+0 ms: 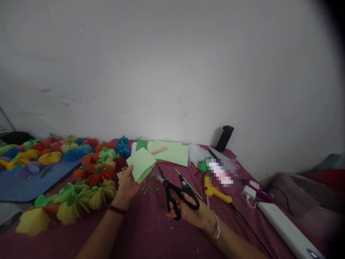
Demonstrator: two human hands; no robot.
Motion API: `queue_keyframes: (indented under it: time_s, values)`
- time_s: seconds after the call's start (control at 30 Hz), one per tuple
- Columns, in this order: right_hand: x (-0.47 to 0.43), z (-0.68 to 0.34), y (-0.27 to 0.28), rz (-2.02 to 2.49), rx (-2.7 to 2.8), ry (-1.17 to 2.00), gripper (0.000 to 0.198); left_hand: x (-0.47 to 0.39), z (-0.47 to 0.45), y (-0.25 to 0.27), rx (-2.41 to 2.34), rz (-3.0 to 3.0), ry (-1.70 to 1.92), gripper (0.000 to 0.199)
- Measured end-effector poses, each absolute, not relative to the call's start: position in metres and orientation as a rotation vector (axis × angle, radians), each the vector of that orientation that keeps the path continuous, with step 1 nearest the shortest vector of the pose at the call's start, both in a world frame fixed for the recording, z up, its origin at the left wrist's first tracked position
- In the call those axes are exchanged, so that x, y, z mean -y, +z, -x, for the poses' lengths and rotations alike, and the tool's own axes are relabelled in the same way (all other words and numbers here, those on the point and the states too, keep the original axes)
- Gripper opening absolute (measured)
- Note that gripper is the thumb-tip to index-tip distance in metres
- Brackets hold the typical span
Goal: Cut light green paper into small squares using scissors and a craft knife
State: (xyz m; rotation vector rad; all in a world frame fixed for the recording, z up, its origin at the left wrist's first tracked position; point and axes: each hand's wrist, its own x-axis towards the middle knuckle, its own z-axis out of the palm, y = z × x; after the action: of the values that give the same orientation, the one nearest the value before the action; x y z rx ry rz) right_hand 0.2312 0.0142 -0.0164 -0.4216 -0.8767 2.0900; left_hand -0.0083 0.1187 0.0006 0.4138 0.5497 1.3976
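Observation:
My left hand is closed on the lower left edge of a pale green sheet, which is raised above the table and looks folded or doubled. In my right hand is a pair of black-handled scissors, with fingers through the handle loops. Its blades are parted and point up and left, close to the sheet's right side. Small green scraps lie scattered on the cloth below. Behind the held sheet rests a larger pale green sheet with a pink strip on it.
Many colourful pumpkin-like crafts cover the left side. On the right lie a yellow glue gun with a cord, a wooden stick, clear sticks, a white power strip and a black bottle. A wall stands behind.

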Motion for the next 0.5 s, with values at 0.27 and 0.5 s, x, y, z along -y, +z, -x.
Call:
queue_keyframes:
  time_s: [0.27, 0.5]
  values:
    - [-0.020, -0.235, -0.014, 0.382, 0.749, 2.094, 0.044, -0.111, -0.009, 0.002, -0.686, -0.582, 1.426, 0.040]
    - [-0.018, -0.231, -0.015, 0.311, 0.681, 2.110, 0.045, -0.104, -0.015, -0.005, -0.766, -0.697, 1.373, 0.038]
